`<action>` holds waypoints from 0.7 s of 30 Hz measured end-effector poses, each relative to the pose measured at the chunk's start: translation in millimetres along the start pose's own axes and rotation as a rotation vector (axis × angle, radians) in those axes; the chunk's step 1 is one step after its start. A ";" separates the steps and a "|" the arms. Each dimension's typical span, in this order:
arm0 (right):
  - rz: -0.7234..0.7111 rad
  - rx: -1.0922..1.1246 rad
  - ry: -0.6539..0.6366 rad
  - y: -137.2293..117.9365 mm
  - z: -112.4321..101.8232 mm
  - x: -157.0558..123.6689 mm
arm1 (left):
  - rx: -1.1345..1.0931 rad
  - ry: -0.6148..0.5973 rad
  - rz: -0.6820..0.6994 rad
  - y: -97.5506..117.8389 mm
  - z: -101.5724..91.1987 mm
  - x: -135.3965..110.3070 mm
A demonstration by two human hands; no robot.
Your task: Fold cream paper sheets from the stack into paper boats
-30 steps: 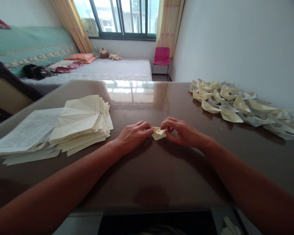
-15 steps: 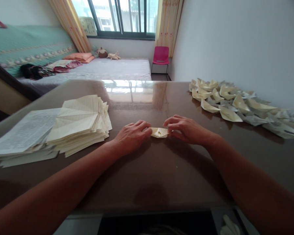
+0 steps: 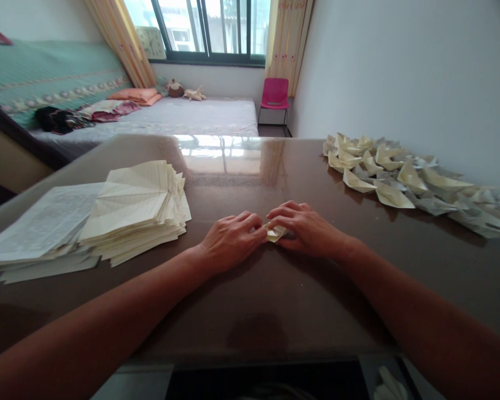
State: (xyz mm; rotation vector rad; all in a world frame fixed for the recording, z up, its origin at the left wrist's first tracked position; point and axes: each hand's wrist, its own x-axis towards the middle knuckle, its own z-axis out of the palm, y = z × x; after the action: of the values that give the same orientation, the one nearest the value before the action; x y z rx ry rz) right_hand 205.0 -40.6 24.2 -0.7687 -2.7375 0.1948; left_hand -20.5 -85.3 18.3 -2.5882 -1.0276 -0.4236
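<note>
A small folded cream paper boat (image 3: 275, 233) is held low over the middle of the brown table, mostly covered by my fingers. My left hand (image 3: 236, 236) grips its left end, fingers bent and closed. On the other side my right hand (image 3: 302, 226) wraps its fingers round the right end, with the thumb underneath. Between the two hands only a part of the folded paper shows. Off to the left lies a stack of cream paper sheets (image 3: 129, 205), the top one creased.
Printed sheets (image 3: 45, 222) lie left of the stack. Many folded paper boats (image 3: 394, 193) are heaped at the table's right, by the white wall. Beyond the glossy brown table (image 3: 233, 311) stand a bed (image 3: 208, 116) and a pink chair (image 3: 274, 94).
My hands have come closer together, the right one shifting left and slightly nearer to me. More of the paper boat is now covered by my fingers.
</note>
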 end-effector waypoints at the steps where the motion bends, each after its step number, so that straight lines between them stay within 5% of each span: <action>1: -0.001 0.012 -0.002 -0.4 0.5 0.3 | -0.008 0.004 0.002 -0.3 0.1 -0.3; 8: 0.057 0.205 0.008 5.9 3.3 1.6 | -0.073 0.016 -0.020 -3.8 -4.1 -0.1; 17: 0.159 0.342 0.022 10.2 7.5 2.0 | -0.261 -0.133 -0.158 -6.1 3.7 -1.2; 21: 0.307 0.485 0.025 8.0 2.0 3.3 | -0.347 -0.095 -0.225 -7.6 3.2 -1.5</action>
State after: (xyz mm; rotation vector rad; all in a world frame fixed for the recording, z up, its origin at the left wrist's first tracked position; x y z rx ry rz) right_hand 205.6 -32.1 21.4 -1.0208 -2.3788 0.8667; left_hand -26.4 -79.7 16.2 -2.8247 -1.3949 -0.5849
